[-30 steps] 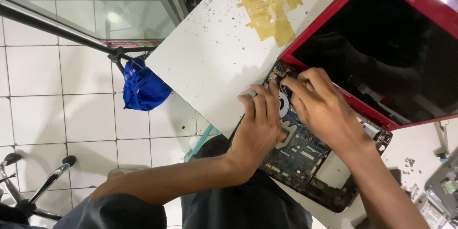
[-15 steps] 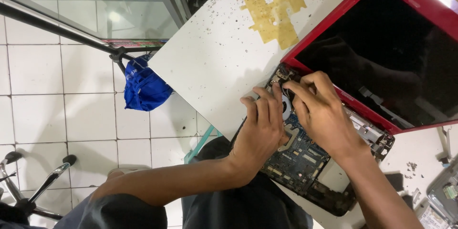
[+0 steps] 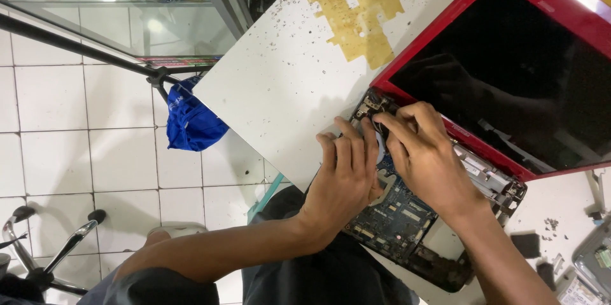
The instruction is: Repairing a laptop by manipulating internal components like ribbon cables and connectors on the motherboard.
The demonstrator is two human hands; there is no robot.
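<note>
An opened red laptop [image 3: 509,44] lies on a white table [image 3: 286,69], its dark screen tilted up and its base stripped to a blue circuit board [image 3: 398,213]. My left hand [image 3: 347,174] rests flat on the board near the round cooling fan [image 3: 382,146], fingers pointing toward the hinge. My right hand [image 3: 423,152] sits next to it, its fingertips pinched on a small part at the fan's corner by the hinge. What the fingers pinch is hidden.
Yellowed tape residue [image 3: 356,9] marks the table's far part. A blue bag [image 3: 191,120] hangs from a black stand over the white tiled floor. A chair base [image 3: 44,254] is at lower left. Small parts and another device [image 3: 592,260] lie at lower right.
Both hands stay over the fan corner. My left hand has shifted slightly and now lies flatter on the board; my right fingers have closed in tighter near the hinge.
</note>
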